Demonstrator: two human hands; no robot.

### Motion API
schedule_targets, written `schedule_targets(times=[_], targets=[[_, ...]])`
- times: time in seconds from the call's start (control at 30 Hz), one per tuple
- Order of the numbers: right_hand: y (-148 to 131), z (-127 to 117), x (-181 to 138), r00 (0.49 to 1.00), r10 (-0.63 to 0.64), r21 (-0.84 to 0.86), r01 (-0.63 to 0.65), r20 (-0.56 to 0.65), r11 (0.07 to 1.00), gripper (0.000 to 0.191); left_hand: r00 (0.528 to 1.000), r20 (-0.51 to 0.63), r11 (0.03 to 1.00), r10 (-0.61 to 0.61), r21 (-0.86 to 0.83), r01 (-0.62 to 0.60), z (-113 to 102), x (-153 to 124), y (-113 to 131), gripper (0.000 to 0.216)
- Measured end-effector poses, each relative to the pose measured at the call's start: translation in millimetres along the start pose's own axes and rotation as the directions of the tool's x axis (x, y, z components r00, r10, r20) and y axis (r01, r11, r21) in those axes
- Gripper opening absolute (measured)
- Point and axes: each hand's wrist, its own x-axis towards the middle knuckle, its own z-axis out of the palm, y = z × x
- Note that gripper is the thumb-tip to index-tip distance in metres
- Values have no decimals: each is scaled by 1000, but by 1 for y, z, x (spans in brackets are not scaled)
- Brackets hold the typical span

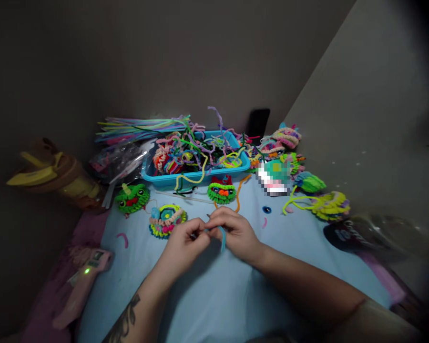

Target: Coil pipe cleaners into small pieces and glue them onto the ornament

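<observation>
A short blue pipe cleaner is pinched between my two hands, its free end curving down below the fingers. My left hand closes thumb against fingers on one end. Fingertips of my right hand grip it close by, hiding part of it. Just beyond my left hand lies a round, multicoloured pipe-cleaner piece. A green pipe-cleaner face with a red top sits past both hands, near an orange pipe cleaner. Further left is a green face with a yellow horn.
A blue basket full of pipe cleaners stands behind, beside a bundle of straight ones. A pink device with a green light lies left. More fuzzy pieces and a dark-lidded cup are right. A phone leans at the back.
</observation>
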Motion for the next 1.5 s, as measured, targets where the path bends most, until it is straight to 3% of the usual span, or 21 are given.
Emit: schedule_targets(times=[0.13,0.37,0.6,0.73,0.87,1.03,1.17,1.33,1.5], targets=[[0,-4,0,997,69,58,-66,-43,996,12,1000,28,1000,-1,-29,2,-3,-1,2,23],[12,-9,2,966,255,395,-251,43,884,18,985,173,996,-7,-87,22,-8,-6,4,20],[6,-10,4,982,186,267,-187,27,946,12,997,72,997,-13,-80,18,-7,-3,4,22],[1,-7,3,973,229,236,-223,4,946,9,999,-17,999,44,-12,-44,-5,-3,3,23],[-2,-3,2,928,372,335,-354,10,873,11,995,-41,995,91,41,-89,-4,-2,2,22],[-2,1,2,837,543,523,-491,62,697,22,978,-18,963,206,184,-199,-6,-4,5,21],[-1,1,3,813,574,560,-522,97,644,23,962,-56,933,268,265,-244,-7,-5,7,20],[1,4,2,818,571,547,-507,63,666,21,963,-106,937,248,278,-211,-6,-5,6,21],[3,4,1,820,571,474,-517,36,713,21,983,-102,971,150,201,-127,-3,-4,1,21]])
